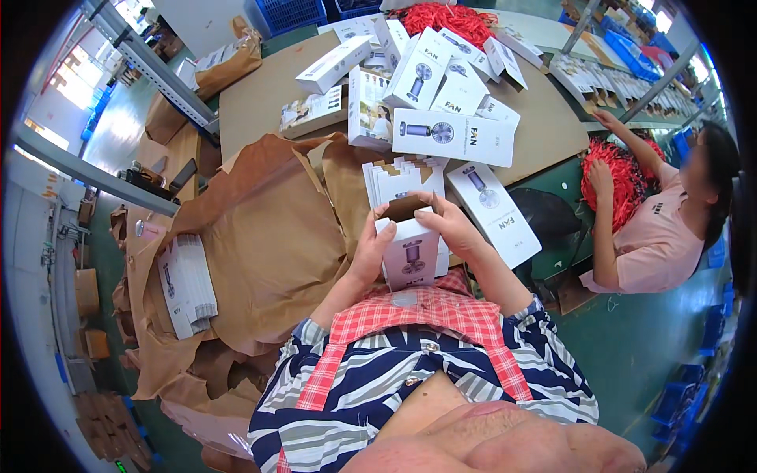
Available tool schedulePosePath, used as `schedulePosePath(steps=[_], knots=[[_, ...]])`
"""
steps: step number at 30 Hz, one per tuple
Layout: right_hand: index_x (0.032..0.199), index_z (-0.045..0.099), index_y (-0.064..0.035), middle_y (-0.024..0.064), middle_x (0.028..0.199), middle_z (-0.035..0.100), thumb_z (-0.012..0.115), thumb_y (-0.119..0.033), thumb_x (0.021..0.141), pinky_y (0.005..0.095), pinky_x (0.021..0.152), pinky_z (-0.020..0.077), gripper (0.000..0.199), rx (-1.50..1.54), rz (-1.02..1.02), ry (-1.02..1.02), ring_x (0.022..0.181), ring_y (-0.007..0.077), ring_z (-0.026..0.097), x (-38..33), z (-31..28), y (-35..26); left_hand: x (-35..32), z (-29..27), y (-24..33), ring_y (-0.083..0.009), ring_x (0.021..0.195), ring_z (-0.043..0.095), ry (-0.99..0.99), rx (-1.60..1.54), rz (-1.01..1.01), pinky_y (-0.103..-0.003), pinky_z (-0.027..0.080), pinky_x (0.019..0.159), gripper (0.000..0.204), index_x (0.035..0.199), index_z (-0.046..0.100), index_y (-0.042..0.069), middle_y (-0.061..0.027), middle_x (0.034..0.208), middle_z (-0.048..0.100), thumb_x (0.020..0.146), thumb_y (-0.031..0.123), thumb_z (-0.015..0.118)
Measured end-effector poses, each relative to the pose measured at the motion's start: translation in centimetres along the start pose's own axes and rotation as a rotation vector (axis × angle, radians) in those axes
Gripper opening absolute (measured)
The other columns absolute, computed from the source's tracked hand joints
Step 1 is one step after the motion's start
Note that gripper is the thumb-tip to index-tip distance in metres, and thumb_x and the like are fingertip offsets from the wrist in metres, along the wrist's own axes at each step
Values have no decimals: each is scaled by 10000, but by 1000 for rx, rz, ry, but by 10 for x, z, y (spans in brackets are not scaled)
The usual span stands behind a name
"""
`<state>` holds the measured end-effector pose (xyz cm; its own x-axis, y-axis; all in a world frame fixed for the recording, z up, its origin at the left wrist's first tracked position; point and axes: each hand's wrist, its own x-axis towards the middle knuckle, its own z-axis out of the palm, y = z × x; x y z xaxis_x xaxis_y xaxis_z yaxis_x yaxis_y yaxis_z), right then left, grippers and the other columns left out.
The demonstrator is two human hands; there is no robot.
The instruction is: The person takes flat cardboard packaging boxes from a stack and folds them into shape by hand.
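A long brown table [260,87] carried the work, much of it draped in crumpled brown wrapping paper [260,236]. Finished white rectangular cartons printed with a small dark fan picture [453,135] lay heaped across its far end, some flat, some on edge, with a tangle of red cords [441,16] beyond them. In a hollow of the paper to the person's left sat a bundle of flat white carton blanks [188,285]; a second fan of flattened blanks [398,177] rested just beyond the hands. At the right edge a co-worker in a pink top [658,236] reached into another red pile [623,177].

Held upright close to the person's chest was a small white carton with a brown inside and open top [410,248]. The left hand [371,252] gripped its left wall, fingers curled over the rim, while the right hand [449,225] closed around the right side, fingertips pinching the top flap. Squaring the walls evenly before tucking the flaps, judging from the grip, would keep the printed face uncreased. Blue plastic crates [292,12] stood farther back.
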<state>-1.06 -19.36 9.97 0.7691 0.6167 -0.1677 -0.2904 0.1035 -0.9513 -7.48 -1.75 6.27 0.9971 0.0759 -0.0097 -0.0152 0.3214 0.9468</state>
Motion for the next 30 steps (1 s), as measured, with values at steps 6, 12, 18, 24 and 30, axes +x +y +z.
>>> schedulePosePath(steps=[6,12,18,24,30], knots=[[1315,425,-5,120,1207,519,570,-215,872,275,919,393,511,365,-43,61,1050,150,512,-6,15,-9,3,-17,6,-157,982,555,14,124,-22,-291,480,817,463,1284,375,16,-126,1137,527,831,27,471],[1282,481,-16,63,1091,581,484,-112,890,263,866,413,404,169,78,116,982,114,531,-11,0,17,8,1,54,-173,1005,534,-115,-678,-463,-269,458,842,428,1287,381,52,-86,1180,499,877,34,506],[1149,597,-30,41,1009,627,488,-160,925,266,830,439,281,-305,-174,-43,931,119,562,-14,1,3,15,-23,11,-192,1022,569,-137,-346,-340,-291,476,865,299,931,605,39,-103,1124,571,719,-107,451],[1148,590,-25,153,1090,623,572,-246,881,335,867,453,348,-857,51,-227,996,250,593,-12,-1,-42,11,-17,24,-207,1052,539,-327,-455,-415,-298,449,892,134,831,588,23,-151,1292,490,796,-35,472],[1245,528,-77,154,1118,608,655,-209,799,346,834,464,482,-973,-12,-300,990,267,593,-1,2,-48,7,-24,19,-174,1044,525,-311,-150,-330,-293,446,886,155,974,578,39,-124,1225,526,857,29,477]])
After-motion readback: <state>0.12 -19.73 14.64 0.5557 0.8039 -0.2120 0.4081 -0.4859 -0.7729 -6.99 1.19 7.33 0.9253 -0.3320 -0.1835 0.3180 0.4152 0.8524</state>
